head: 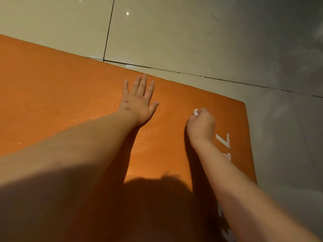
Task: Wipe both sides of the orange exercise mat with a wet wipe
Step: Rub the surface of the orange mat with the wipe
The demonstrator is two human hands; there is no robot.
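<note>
On the tiled floor (174, 32), orange exercise mat (52, 93) is lying flat, damp sheen suggesting this face part-wiped, underside probably outstanding; right hand (201, 124) grip is clenching the wet wipe (195, 112) near its corner, left hand (138, 102) grip released, pressing flat.

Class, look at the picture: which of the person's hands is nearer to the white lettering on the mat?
Right. The right hand, gripping the wipe, is right beside the lettering. The left hand lies flat on the mat, farther off to the left.
</note>
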